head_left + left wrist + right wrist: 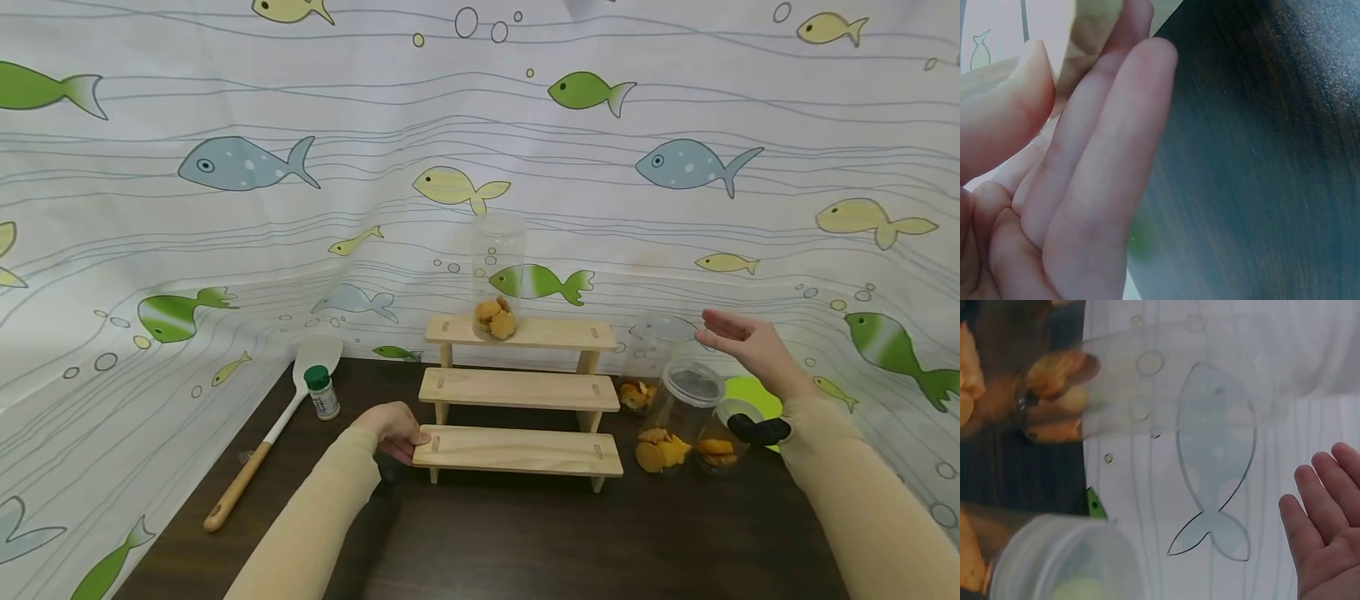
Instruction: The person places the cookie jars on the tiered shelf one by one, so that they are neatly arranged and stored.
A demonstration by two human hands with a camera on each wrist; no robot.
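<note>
My left hand [392, 429] pinches the left end of the lowest step of a three-tier wooden stand [517, 450], thumb on top and fingers underneath. Up close in the left wrist view, the pale wooden end [1088, 37] lies between thumb and fingers. My right hand [757, 354] is raised with fingers extended, holding nothing, over the right-hand jars. Nearest it are a rear clear jar [651, 350], a front lidded jar [667, 417] and a smaller jar [731, 442], each with orange crackers at the bottom. In the right wrist view the fingers [1316, 512] stand apart from the rear jar [1129, 387].
A tall clear jar [498, 267] with crackers stands on the top tier. At the left are a green-capped shaker bottle [324, 398] and a white spatula [281, 421] with a wooden handle. A lime-green object [757, 396] sits behind the right jars. Fish-patterned sheeting [570, 175] surrounds the dark table [510, 542].
</note>
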